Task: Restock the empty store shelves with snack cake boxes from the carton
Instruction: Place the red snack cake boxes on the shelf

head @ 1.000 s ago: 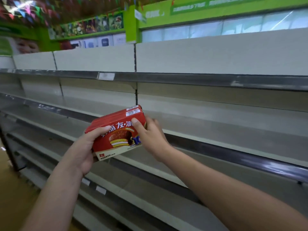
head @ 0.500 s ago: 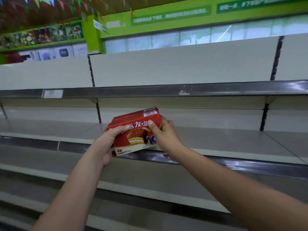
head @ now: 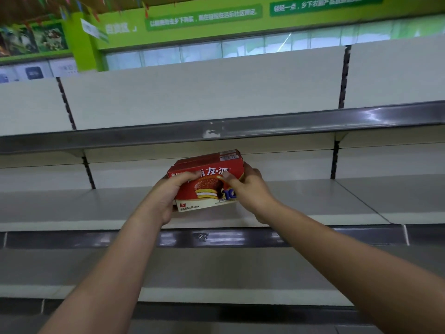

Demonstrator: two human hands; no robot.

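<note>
Both hands grasp one red snack cake box: the left hand wraps its left end, thumb across the front, and the right hand pinches its right end. The box is slightly tilted, above the middle shelf, under the upper shelf's grey rail. Whether it touches the shelf cannot be told. A green banner hangs above.

Box between hands, above shelf
</note>
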